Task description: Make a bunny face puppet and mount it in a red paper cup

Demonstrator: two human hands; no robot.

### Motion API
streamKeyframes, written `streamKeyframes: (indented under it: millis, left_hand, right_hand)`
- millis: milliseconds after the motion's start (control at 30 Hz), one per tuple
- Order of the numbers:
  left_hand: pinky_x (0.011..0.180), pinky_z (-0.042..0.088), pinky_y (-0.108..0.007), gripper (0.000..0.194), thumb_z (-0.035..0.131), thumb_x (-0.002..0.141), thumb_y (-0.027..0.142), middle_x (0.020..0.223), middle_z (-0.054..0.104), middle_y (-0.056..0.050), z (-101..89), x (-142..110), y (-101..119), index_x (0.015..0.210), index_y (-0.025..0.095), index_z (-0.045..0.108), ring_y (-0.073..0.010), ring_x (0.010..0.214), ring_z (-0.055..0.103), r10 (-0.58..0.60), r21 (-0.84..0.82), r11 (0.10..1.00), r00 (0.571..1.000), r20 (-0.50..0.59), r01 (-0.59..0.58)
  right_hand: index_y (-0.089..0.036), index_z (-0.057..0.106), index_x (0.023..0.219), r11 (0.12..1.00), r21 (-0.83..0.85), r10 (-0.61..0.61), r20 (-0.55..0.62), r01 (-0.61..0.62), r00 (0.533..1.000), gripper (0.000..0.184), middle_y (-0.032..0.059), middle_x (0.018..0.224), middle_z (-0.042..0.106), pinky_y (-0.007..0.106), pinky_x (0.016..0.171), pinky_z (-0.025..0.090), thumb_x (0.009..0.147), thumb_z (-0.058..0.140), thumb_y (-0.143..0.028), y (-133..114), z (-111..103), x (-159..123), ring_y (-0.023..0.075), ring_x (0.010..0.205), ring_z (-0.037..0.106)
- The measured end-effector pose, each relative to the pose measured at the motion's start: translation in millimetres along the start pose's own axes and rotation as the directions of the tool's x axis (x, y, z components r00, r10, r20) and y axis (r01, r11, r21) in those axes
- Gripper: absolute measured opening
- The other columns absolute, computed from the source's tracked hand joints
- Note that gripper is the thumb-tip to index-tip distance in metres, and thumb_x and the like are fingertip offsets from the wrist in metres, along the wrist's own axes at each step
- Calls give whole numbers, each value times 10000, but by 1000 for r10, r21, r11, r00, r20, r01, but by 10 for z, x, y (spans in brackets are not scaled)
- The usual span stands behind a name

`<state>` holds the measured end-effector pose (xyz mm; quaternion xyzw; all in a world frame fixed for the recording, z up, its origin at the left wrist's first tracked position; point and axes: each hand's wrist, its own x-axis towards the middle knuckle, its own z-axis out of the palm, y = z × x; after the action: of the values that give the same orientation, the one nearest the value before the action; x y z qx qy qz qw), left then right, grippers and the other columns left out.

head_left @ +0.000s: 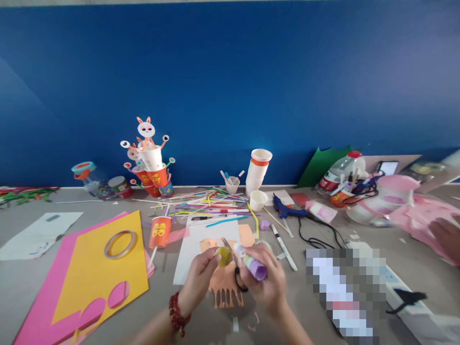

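Note:
My left hand, a red beaded bracelet on its wrist, pinches a small round piece of yellow paper. In my right hand is a glue stick with a purple base, its other end pointing toward the yellow circle. Whether the glue touches the paper I cannot tell. Beneath both hands lies a cut piece of orange paper with a fringed edge. Scissors with a dark handle lie on it, partly hidden by my right hand. White paper is under the orange piece.
Yellow card with a tape roll lies left, near a red paper cup. Pipe cleaners and sticks spread behind. A glue gun trails its cord on the right. Another person's hand rests on pink material.

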<state>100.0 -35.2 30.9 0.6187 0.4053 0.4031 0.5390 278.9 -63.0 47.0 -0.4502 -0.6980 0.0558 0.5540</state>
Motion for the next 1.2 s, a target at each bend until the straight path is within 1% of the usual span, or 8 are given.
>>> streamKeyframes:
  millis: [233, 367, 467, 667, 867, 967, 1100, 1200]
  left_hand:
    - [781, 477, -263, 328, 476, 971, 400, 883, 699, -51, 20, -43, 35, 926, 156, 690, -190, 833, 608, 47, 32, 998, 999, 26, -48]
    - [844, 481, -288, 332, 464, 974, 393, 972, 722, -72, -4, -54, 7, 1023, 165, 699, -220, 925, 631, 39, 28, 999, 999, 9, -39]
    - [823, 484, -290, 334, 472, 966, 407, 943, 724, -70, -10, -34, -13, 987, 162, 699, -219, 886, 629, 26, 47, 999, 1000, 10, -27]
    - [800, 490, -285, 335, 486, 960, 426, 882, 707, -55, 1, -37, 11, 918, 162, 689, -206, 841, 615, 46, 35, 998, 998, 38, -47]
    - [820, 477, -275, 335, 474, 973, 409, 951, 721, -65, -10, -52, 8, 999, 161, 698, -208, 897, 625, 40, -1, 999, 999, 31, -40]
    - [800, 474, -273, 330, 494, 962, 416, 927, 717, -63, -4, -27, -28, 966, 154, 695, -205, 870, 620, 24, 2, 1000, 1000, 16, -24]
    - [760, 482, -265, 351, 491, 961, 431, 844, 700, -49, 12, -28, -22, 891, 150, 689, -193, 811, 614, 29, -4, 1000, 999, 25, -29]
    - [787, 492, -272, 342, 499, 957, 430, 897, 723, -59, 2, -51, 15, 938, 158, 705, -204, 850, 632, 35, -15, 999, 999, 2, -35]
  right_hand:
    - [-223, 566, 1063, 1000, 18, -28, 128, 26, 991, 220, 47, 825, 632, 305, 618, 535, 855, 562, -152, -52, 199, -60, 198, 711, 629]
    - [-224, 589, 1011, 996, -79, 33, 61, -28, 998, 173, 50, 843, 645, 301, 627, 538, 853, 573, -155, 64, 69, -50, 200, 724, 647]
    - [-234, 590, 1042, 998, -62, 25, 8, -25, 1000, 220, 54, 857, 650, 313, 649, 542, 842, 587, -141, 38, 13, -51, 208, 743, 652]
    - [-234, 594, 1075, 995, 78, -64, 103, 56, 993, 263, 50, 822, 646, 303, 609, 544, 830, 567, -146, -114, 182, -25, 200, 701, 646]
    - [-228, 609, 1005, 999, -20, 37, 51, -36, 998, 183, 48, 826, 651, 304, 633, 543, 843, 584, -147, 51, 100, -14, 204, 721, 654]
    - [-237, 604, 1019, 999, 26, 44, 9, -45, 999, 214, 47, 834, 657, 321, 657, 547, 831, 595, -135, 19, 84, -31, 207, 724, 657]
    - [-238, 609, 1035, 993, 116, 17, 78, -26, 997, 234, 41, 818, 667, 311, 634, 553, 823, 581, -145, -77, 183, -47, 201, 701, 659]
    - [-228, 618, 1002, 996, 78, 24, 92, -31, 995, 199, 44, 819, 673, 305, 630, 554, 824, 578, -149, -30, 187, -44, 206, 719, 667]
